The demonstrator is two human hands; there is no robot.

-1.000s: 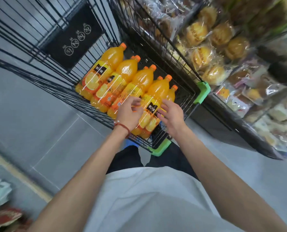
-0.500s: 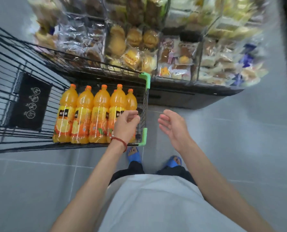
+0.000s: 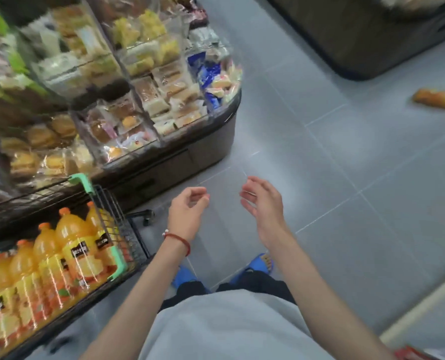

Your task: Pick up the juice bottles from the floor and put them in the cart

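Note:
Several orange juice bottles lie side by side in the black wire cart at the lower left. One more juice bottle lies on the grey tiled floor at the far right, blurred. My left hand hangs empty over the floor just right of the cart, fingers loosely curled and apart. My right hand is beside it, open and empty. Both hands are away from the bottles.
A bakery display packed with wrapped breads and cakes stands behind the cart. A dark display base sits at the top right. Grey floor tiles stretch between them toward the lone bottle. Colourful packaging shows at the bottom right edge.
Both hands have let go of the bottles in the cart and pulled away to the right. The view has swung right, bringing a bottle on the floor into sight.

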